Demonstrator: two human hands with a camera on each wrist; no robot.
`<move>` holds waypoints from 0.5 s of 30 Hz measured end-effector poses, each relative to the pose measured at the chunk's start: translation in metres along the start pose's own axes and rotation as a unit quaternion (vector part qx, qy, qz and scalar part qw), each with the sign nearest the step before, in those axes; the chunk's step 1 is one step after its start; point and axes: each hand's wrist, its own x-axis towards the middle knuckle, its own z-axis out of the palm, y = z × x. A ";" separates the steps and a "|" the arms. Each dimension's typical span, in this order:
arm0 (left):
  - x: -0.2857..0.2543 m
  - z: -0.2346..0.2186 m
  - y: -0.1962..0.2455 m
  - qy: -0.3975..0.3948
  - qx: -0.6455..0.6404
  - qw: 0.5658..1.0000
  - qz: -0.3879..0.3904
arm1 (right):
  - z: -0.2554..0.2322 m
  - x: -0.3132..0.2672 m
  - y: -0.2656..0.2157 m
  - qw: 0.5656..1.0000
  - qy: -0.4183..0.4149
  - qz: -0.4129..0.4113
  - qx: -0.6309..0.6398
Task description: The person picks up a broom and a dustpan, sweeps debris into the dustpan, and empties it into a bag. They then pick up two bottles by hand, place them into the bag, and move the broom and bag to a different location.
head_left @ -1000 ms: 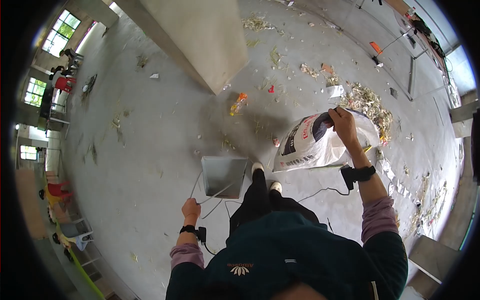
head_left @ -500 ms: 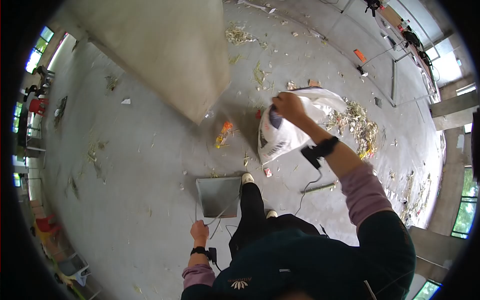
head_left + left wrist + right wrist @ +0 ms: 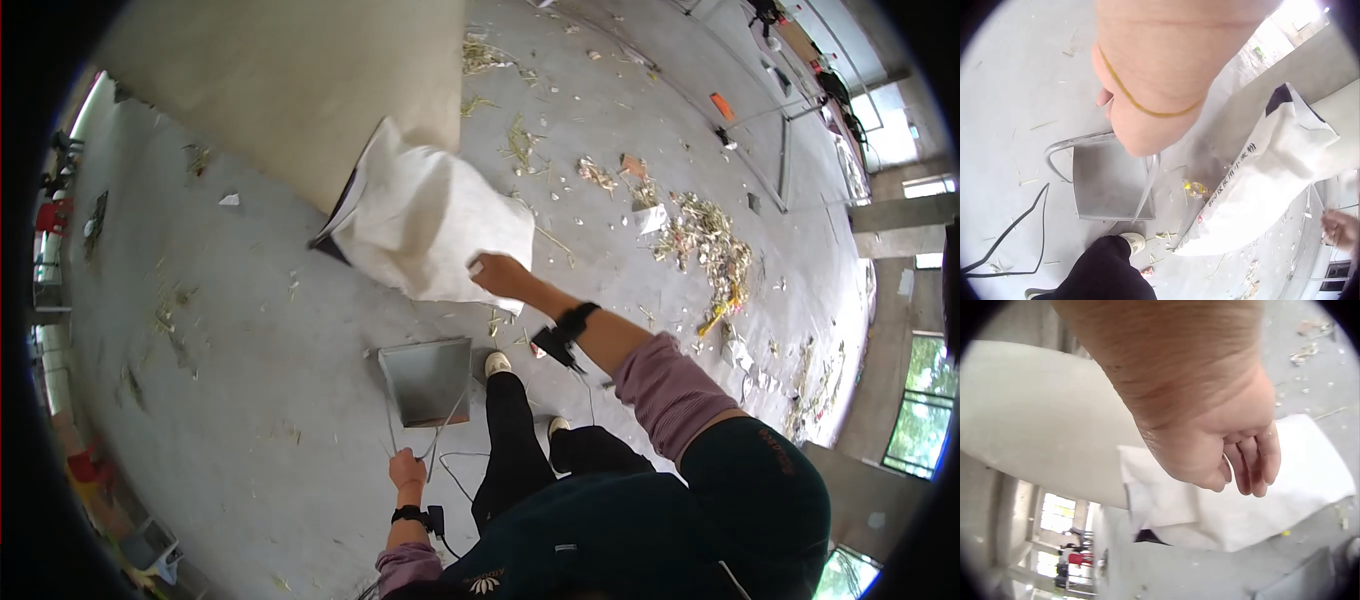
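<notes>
My left hand (image 3: pixel 407 470) grips the long metal handle of a grey metal dustpan (image 3: pixel 427 385), whose pan is by my foot. In the left wrist view the handle (image 3: pixel 1060 150) comes up from the pan to that hand, its fingers mostly hidden by the wrist. A white woven flour sack (image 3: pixel 430 225) with a dark edge spreads out in front of the pillar. My right hand (image 3: pixel 505 278) overlaps its near edge in the head view. Seen from the left wrist, that hand stands apart from the sack; the right wrist view shows loosely bent fingers (image 3: pixel 1250 465) with nothing between them.
A broad pillar (image 3: pixel 300 100) rises just beyond the sack. Straw and litter (image 3: pixel 710 240) lie heaped on the floor to the right. An orange-and-yellow plastic wrapper (image 3: pixel 1197 189) lies near the sack. Metal frames (image 3: pixel 785 160) stand at the back right.
The right hand has swung the sack leftward from the litter heap to the pillar and let go of it. The left hand still holds the dustpan handle.
</notes>
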 end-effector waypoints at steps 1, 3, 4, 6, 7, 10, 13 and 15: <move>0.002 0.003 0.000 -0.001 -0.001 1.000 -0.003 | 0.007 -0.028 0.023 0.999 -0.006 0.042 -0.018; 0.005 0.013 -0.002 -0.014 0.004 1.000 0.008 | 0.033 -0.092 0.097 0.998 -0.015 0.062 -0.012; 0.010 0.019 -0.005 -0.016 0.006 1.000 0.000 | 0.027 -0.134 0.109 0.986 -0.067 0.147 -0.031; 0.016 0.027 -0.011 -0.025 0.014 1.000 -0.008 | 0.043 -0.223 0.176 0.976 -0.063 0.192 -0.080; 0.018 0.031 -0.010 -0.031 0.020 0.999 -0.005 | 0.035 -0.262 0.190 0.937 -0.128 0.318 -0.070; 0.020 0.030 -0.013 -0.029 0.032 0.998 0.044 | 0.032 -0.359 0.227 0.811 -0.212 0.544 -0.031; 0.024 0.018 -0.012 -0.075 0.053 0.991 0.099 | 0.091 -0.506 0.308 0.755 -0.121 0.620 0.176; 0.033 0.009 -0.006 -0.095 0.067 0.983 0.142 | 0.108 -0.458 0.311 0.790 -0.092 0.561 0.231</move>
